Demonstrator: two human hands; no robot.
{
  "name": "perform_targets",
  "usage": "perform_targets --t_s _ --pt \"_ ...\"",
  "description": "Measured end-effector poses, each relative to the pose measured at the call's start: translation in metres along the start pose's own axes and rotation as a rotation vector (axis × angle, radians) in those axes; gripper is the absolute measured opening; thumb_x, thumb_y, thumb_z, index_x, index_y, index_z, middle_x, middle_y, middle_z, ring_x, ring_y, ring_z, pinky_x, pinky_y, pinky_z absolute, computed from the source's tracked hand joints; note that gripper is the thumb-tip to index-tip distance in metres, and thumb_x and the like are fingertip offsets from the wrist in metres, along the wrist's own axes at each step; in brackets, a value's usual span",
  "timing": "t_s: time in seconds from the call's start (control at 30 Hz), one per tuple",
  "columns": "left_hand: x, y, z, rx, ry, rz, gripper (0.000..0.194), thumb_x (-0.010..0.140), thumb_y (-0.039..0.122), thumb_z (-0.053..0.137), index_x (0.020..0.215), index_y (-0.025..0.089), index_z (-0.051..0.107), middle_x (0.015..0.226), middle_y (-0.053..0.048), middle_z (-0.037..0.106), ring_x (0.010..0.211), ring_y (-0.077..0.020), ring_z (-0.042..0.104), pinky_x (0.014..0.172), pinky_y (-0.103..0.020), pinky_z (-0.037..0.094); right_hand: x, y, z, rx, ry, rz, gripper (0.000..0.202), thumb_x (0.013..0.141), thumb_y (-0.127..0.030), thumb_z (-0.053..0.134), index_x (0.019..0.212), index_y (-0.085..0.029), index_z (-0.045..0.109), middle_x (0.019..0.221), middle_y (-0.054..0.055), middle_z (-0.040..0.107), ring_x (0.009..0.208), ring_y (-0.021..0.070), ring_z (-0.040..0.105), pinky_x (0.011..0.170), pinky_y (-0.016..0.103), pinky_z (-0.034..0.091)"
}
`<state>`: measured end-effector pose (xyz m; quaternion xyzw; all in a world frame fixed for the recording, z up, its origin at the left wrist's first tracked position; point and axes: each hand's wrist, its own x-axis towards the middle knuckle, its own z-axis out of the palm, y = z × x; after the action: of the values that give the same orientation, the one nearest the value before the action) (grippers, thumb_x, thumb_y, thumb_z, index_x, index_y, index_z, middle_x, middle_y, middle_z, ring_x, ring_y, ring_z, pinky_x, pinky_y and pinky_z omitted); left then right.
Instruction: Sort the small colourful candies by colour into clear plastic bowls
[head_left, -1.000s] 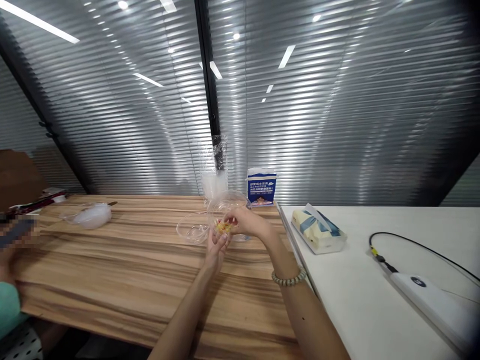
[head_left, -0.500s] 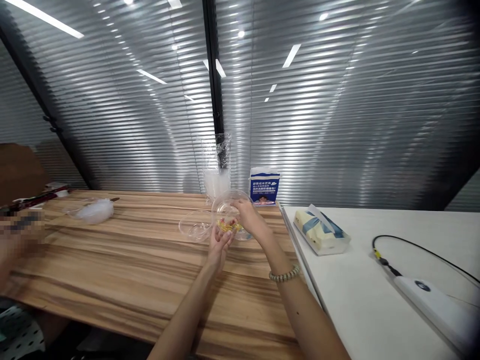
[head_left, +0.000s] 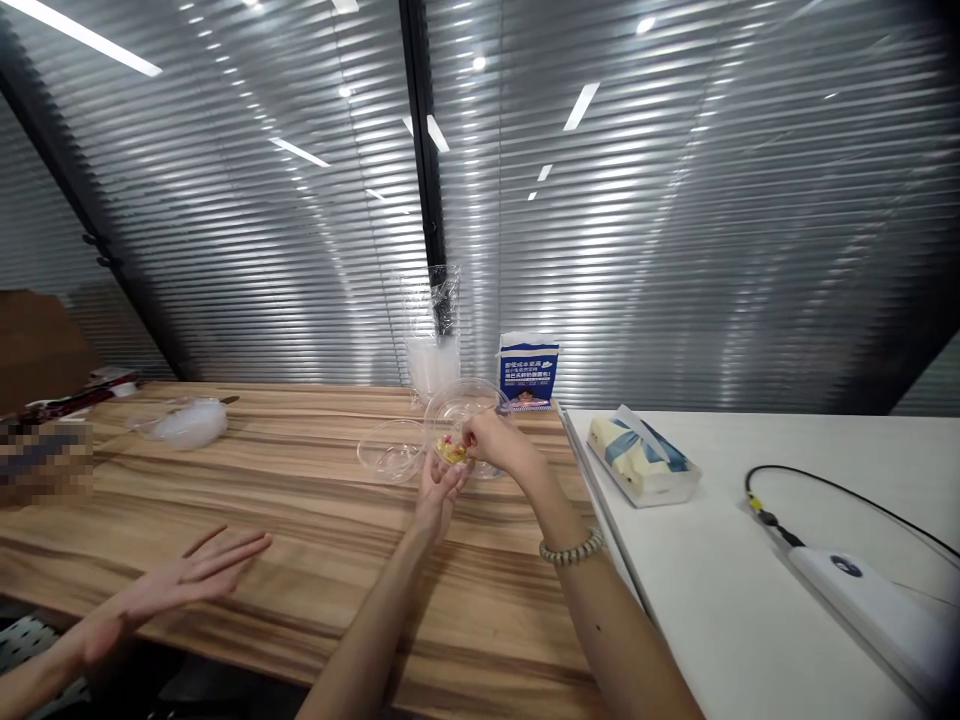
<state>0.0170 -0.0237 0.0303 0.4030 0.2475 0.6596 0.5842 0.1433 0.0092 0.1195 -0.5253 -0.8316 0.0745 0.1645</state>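
A clear plastic bowl (head_left: 448,402) with small yellow and red pieces (head_left: 451,450) in it is near the far side of the wooden table. My left hand (head_left: 439,488) grips its near left side, fingers against the wall. Over the right part of the bowl, my right hand (head_left: 496,441) reaches in with curled fingers close to the pieces; whatever its fingertips hold is hidden. Another round clear plastic piece (head_left: 367,458), like a lid or shallow bowl, lies just left on the table.
Behind stand a clear bag of plastic ware (head_left: 433,365) and a blue printed packet (head_left: 529,372). A tissue pack (head_left: 641,460) and a cabled white device (head_left: 862,600) lie on the white table. Another person's hand (head_left: 191,580) and a crumpled clear plastic bag (head_left: 191,423) are left.
My right hand has dropped lower into the bowl, nearer the pieces. My left hand has stayed in place. Another person's outstretched hand has come in from the left.
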Motion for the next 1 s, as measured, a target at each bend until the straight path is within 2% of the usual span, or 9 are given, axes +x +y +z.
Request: perform_targets --t_s 0.3,0.4,0.5,0.73,0.87,1.0 --pt "0.000 -0.001 0.001 -0.018 -0.022 -0.013 0.061 0.063 0.032 0.082 0.115 0.022 0.052 0.117 -0.008 0.065 0.116 -0.0245 0.058 0.105 -0.040 0.040 0.001 0.006 -0.004 -0.018 0.054 0.045 0.023 0.082 -0.010 0.053 0.094 -0.015 0.072 0.099 0.013 0.069 0.092 0.0201 0.062 0.076 0.025 0.043" --pt "0.000 -0.001 0.000 -0.012 -0.010 -0.018 0.061 0.063 0.031 0.081 0.116 0.022 0.052 0.116 -0.006 0.065 0.116 -0.0229 0.058 0.105 -0.039 0.040 -0.004 0.004 -0.007 -0.005 0.049 0.006 0.026 0.081 -0.011 0.053 0.094 -0.021 0.073 0.096 0.009 0.071 0.088 0.0188 0.063 0.074 0.024 0.043" --pt "0.000 -0.001 0.000 -0.006 0.008 -0.020 0.061 0.062 0.031 0.082 0.114 0.022 0.052 0.112 -0.005 0.066 0.113 -0.0212 0.060 0.104 -0.037 0.041 -0.006 0.001 -0.009 -0.038 -0.011 -0.031 0.026 0.076 -0.009 0.057 0.088 -0.023 0.075 0.090 0.007 0.072 0.083 0.0189 0.064 0.070 0.024 0.043" --pt "0.000 -0.002 0.001 0.023 0.013 -0.036 0.062 0.061 0.030 0.083 0.115 0.023 0.052 0.112 -0.005 0.066 0.113 -0.0212 0.060 0.104 -0.037 0.041 -0.001 -0.001 -0.007 -0.169 -0.083 0.020 0.017 0.076 -0.016 0.063 0.088 -0.017 0.075 0.091 0.012 0.072 0.085 0.0251 0.066 0.070 0.030 0.046" --pt "0.001 -0.004 0.000 0.039 0.013 -0.057 0.063 0.059 0.029 0.084 0.113 0.023 0.052 0.112 -0.005 0.066 0.108 -0.0207 0.062 0.102 -0.037 0.043 0.000 0.002 -0.004 -0.171 -0.083 0.011 0.015 0.070 -0.023 0.071 0.083 -0.015 0.074 0.087 0.012 0.071 0.081 0.0255 0.066 0.067 0.029 0.046" --pt "0.003 -0.005 -0.003 0.032 0.013 -0.037 0.060 0.062 0.030 0.082 0.114 0.023 0.052 0.115 -0.006 0.066 0.111 -0.0207 0.061 0.104 -0.037 0.042 -0.005 -0.002 -0.011 -0.129 -0.050 -0.016 0.013 0.075 -0.023 0.068 0.082 -0.014 0.074 0.084 0.011 0.071 0.079 0.0226 0.065 0.065 0.027 0.045"
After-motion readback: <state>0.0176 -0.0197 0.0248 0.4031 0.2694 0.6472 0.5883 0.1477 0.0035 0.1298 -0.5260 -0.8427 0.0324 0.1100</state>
